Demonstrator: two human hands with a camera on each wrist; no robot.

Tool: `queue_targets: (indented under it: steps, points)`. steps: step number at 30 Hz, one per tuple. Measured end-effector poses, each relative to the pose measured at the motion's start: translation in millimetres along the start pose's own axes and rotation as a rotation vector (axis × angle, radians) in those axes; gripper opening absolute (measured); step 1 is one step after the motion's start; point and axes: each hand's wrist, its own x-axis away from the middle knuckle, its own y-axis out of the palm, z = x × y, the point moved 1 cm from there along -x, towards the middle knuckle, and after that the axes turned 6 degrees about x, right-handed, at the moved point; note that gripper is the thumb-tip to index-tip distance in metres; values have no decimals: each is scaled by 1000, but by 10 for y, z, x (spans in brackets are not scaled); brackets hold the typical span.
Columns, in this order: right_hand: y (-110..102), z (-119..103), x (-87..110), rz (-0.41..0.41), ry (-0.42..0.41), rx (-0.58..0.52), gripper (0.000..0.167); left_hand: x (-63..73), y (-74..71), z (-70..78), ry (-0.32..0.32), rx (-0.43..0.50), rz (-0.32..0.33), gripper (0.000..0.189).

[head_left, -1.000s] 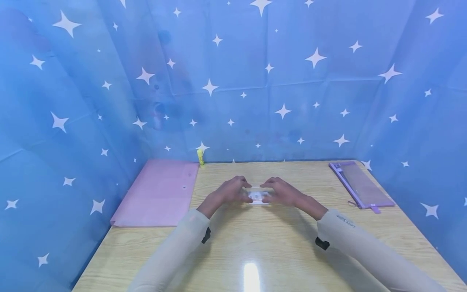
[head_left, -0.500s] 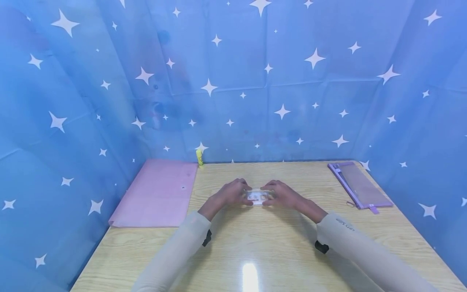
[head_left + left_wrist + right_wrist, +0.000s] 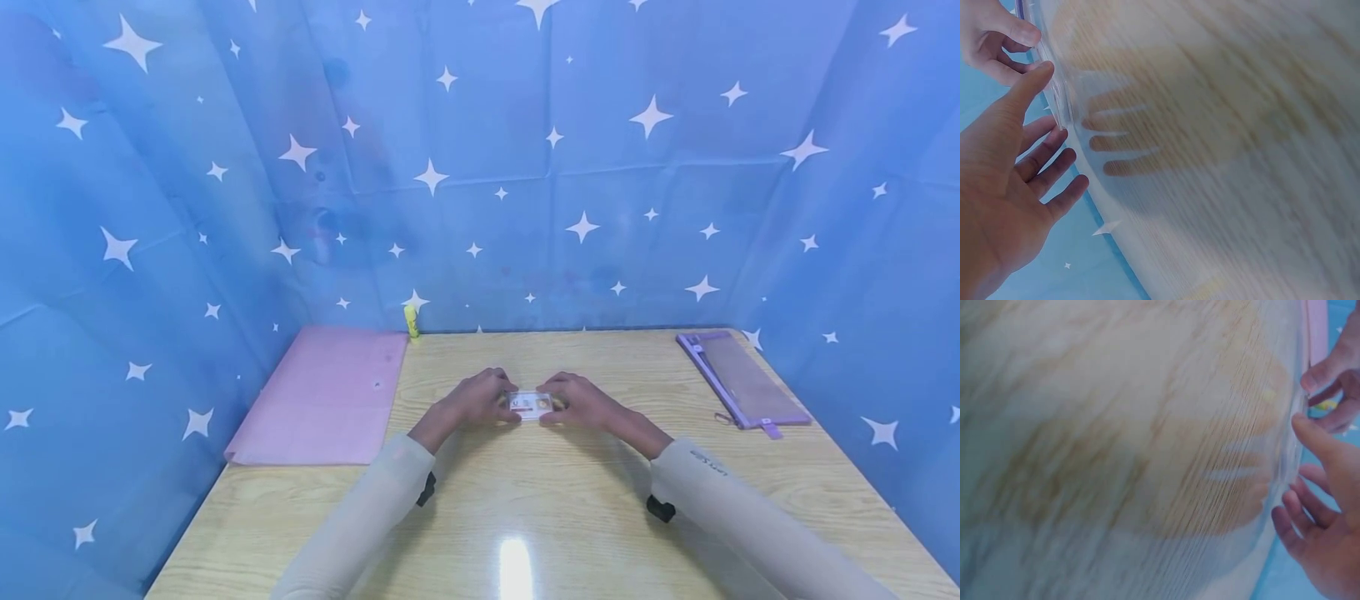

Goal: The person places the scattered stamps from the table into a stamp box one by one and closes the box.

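Observation:
A small flat, clear plastic case (image 3: 529, 405) with a printed white face lies low over the middle of the wooden table. My left hand (image 3: 482, 397) pinches its left end between thumb and fingers. At the opposite end my right hand (image 3: 576, 400) grips it in the same way. In the left wrist view the clear case (image 3: 1064, 103) shows edge-on, its near end between the thumb and index finger of the left hand (image 3: 1016, 169). The right wrist view likewise has the right hand (image 3: 1325, 494) at the edge, its other fingers loosely spread.
A pink folder (image 3: 322, 396) lies on the left of the table (image 3: 585, 517). Beside its far corner stands a yellow glue stick (image 3: 412, 323). Toward the right edge lies a purple-trimmed mesh zip pouch (image 3: 750, 379). A blue star-patterned curtain (image 3: 495, 150) encloses the back and sides.
Both hands have come slightly nearer with the case, and its blurred printed face now shows more sharply. Both hands keep their hold; the folder, glue stick and pouch have not moved.

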Motion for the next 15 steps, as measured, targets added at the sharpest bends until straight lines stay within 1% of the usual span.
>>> queue_targets:
  steps: [10, 15]
  points:
    - [-15, 11, 2, -9, -7, 16, 55, -32, 16, -1, 10, -19, 1, 61]
    - [-9, 23, 12, -11, -13, 12, 55, -16, 13, 29, -3, -25, -5, 61]
